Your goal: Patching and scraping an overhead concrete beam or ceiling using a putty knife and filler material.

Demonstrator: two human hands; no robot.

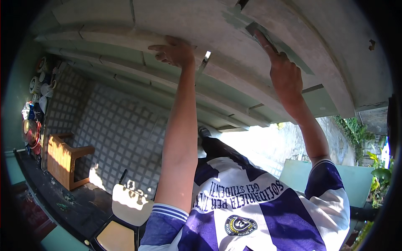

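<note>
My right hand (287,75) is closed round a putty knife, its index finger stretched along the tool. The flat blade (252,29) lies against a pale panel (188,21), over a grey-green smooth patch (289,50) beside a curved raised rail (312,37). Most of the handle is hidden in my grip. My left hand (178,52) rests on another raised rail (121,37) of the same slatted surface, fingers spread, holding nothing. A narrow gap with bright light (207,55) shows just right of that hand.
On the left stand a brown wooden stool (60,163) and a chair with a cream back (132,205), on a checked tile floor (121,117). Several containers (35,85) line the left wall. A pale green board (331,180) and plants (379,173) are at the right.
</note>
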